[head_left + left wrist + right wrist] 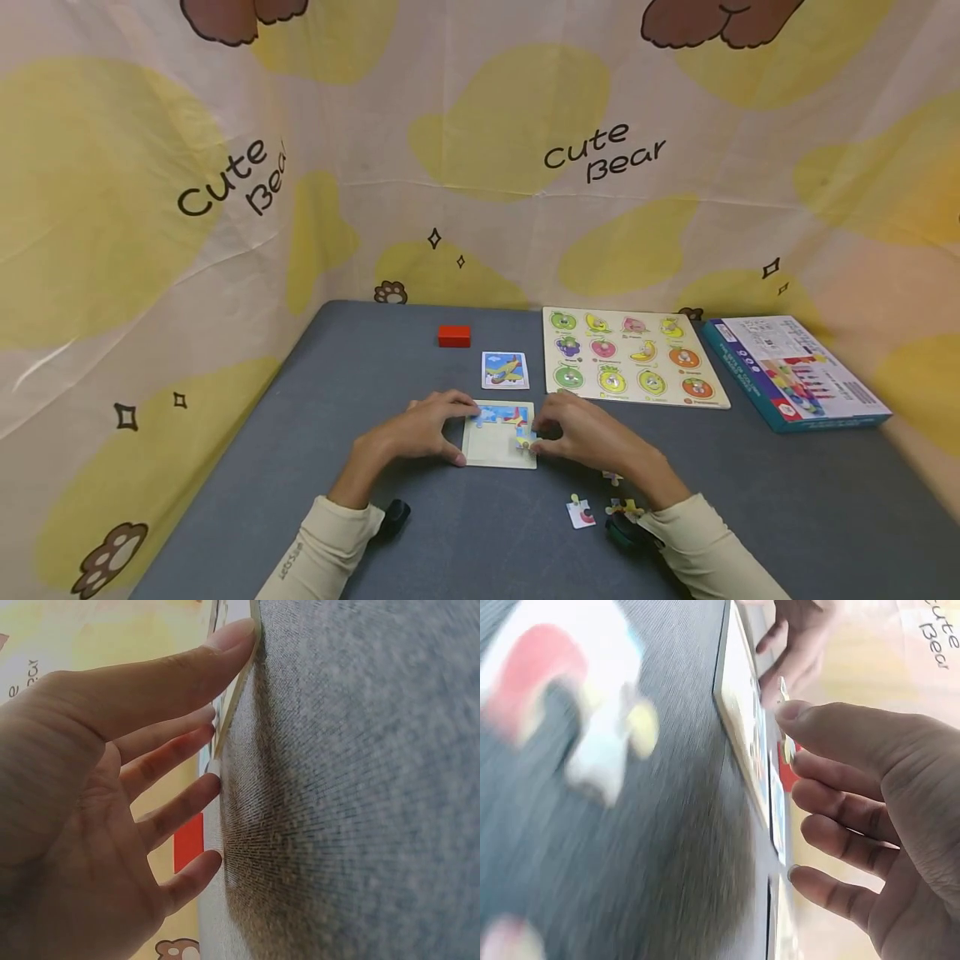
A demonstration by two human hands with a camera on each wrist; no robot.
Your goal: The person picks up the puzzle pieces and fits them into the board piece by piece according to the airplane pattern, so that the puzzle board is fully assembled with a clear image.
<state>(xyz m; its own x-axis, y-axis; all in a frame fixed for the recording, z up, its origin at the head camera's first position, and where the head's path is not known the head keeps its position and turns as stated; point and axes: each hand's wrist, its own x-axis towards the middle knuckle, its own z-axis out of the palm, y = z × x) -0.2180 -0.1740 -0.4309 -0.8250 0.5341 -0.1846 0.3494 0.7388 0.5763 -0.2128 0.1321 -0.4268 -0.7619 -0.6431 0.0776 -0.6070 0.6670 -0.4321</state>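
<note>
My left hand [416, 429] holds a small pale puzzle tray [491, 452] by its left side, the thumb at the near corner and the index finger near the far one. Joined blue and red puzzle pieces [497, 414] lie along the tray's far edge. Between thumb and index finger my right hand [588, 429] pinches a puzzle piece [524, 437] over the tray's right side. The right wrist view shows this piece [786, 742] edge-on, raised above the tray. Loose pieces lie near my right forearm, among them a white and pink piece [581, 513] and a yellowish one [628, 506].
Behind the tray lies a card with an airplane picture [505, 371]. Farther back is a red block [453, 337]. A fruit picture board [637, 396] and a teal-sided box [798, 375] occupy the back right. Patterned cloth [480, 167] hangs around the grey table [300, 433].
</note>
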